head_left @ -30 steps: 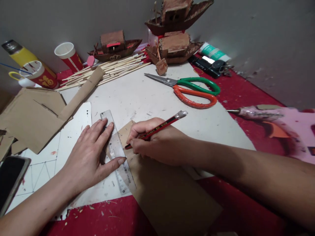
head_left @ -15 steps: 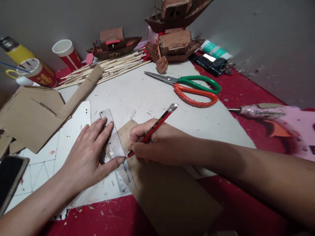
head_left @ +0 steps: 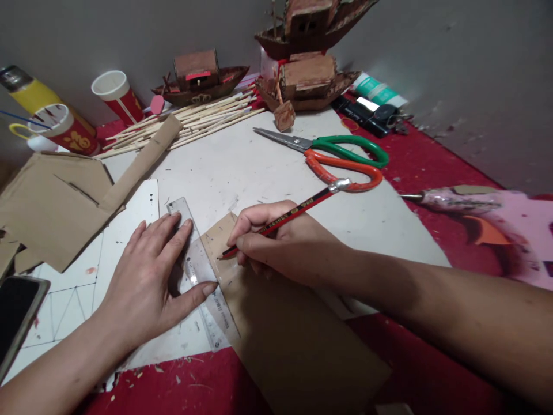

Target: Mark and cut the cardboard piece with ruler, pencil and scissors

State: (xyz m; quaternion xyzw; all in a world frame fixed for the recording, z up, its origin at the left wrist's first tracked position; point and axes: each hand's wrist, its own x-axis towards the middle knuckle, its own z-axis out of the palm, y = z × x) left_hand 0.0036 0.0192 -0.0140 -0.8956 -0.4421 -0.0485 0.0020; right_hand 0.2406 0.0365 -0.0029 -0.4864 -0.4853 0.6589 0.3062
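Spread over a clear plastic ruler (head_left: pixel 200 259), my left hand (head_left: pixel 158 274) presses it down with fingertips and thumb, its fingers apart. The ruler lies slanted along the left edge of a brown cardboard piece (head_left: pixel 294 346). My right hand (head_left: pixel 280 242) grips a red and black pencil (head_left: pixel 287 217) in a writing hold. The pencil's point is over the cardboard, just right of the ruler; whether it touches I cannot tell. Faint pencil marks show on the cardboard there. My right hand and forearm shade and partly hide the cardboard.
Scissors (head_left: pixel 332 155) with green and orange handles lie beyond my right hand. Wooden sticks (head_left: pixel 194 121) and brown model boats (head_left: pixel 309 80) are at the back. Folded cardboard (head_left: pixel 56 202) and a phone (head_left: pixel 19 317) are at left, a pink glue gun (head_left: pixel 488 213) at right.
The pencil's point has moved away from the ruler's edge, and the pencil leans lower to the right. My left hand and the ruler have shifted slightly left and toward me.
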